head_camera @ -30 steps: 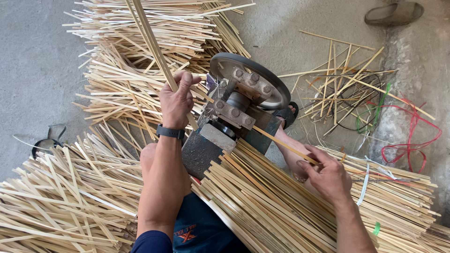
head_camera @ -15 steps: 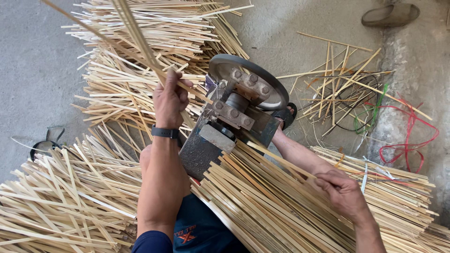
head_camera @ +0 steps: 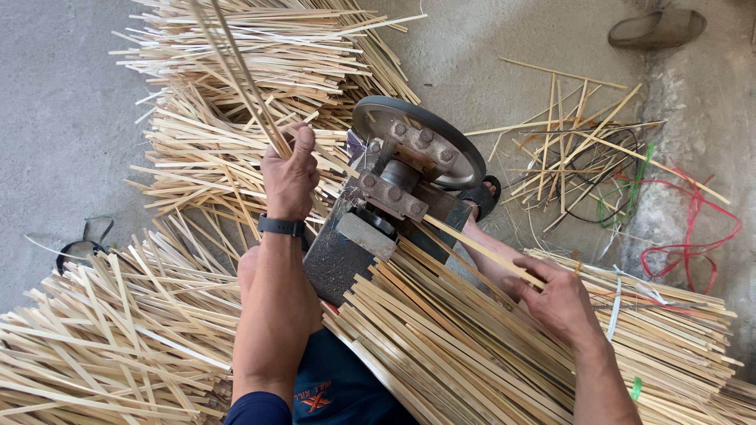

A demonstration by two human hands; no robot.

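Bamboo strip [head_camera: 480, 250] entering splitter [head_camera: 394, 197], right hand [head_camera: 555, 295] feeding, left hand [head_camera: 290, 177] pulling

A small craft workshop on a bare concrete floor [head_camera: 55, 118]: heaps of split bamboo strips [head_camera: 118, 346] surround a worn metal splitting machine [head_camera: 394, 197], with loose cords [head_camera: 677, 236] nearby.

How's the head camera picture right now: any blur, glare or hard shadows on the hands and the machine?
Head view: soft, even daylight, no glare and only faint shadows. The left hand, right hand and metal machine look sharp; the bamboo strips held by the left hand smear slightly toward the top edge. Frame corners bend a little.
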